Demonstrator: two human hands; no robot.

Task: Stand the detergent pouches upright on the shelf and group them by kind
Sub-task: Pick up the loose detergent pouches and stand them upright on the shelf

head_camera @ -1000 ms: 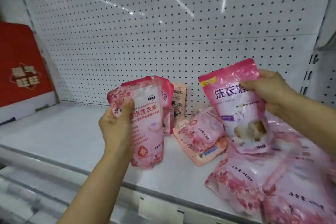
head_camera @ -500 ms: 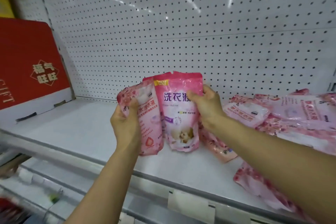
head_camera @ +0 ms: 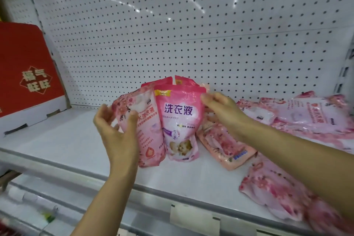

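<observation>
On the white shelf point(head_camera: 57, 140), I am cupping a floral pouch point(head_camera: 147, 130) upright in my left hand point(head_camera: 116, 132), thumb across its front. Beside it, a pink pouch point(head_camera: 180, 120) is standing, my right hand point(head_camera: 222, 113) touching its top corner, fingers relaxed.

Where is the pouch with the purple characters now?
In the head view the purple-lettered pouch stands upright mid-shelf, between the floral pouch held by the left hand and the right hand at its top corner.
</observation>
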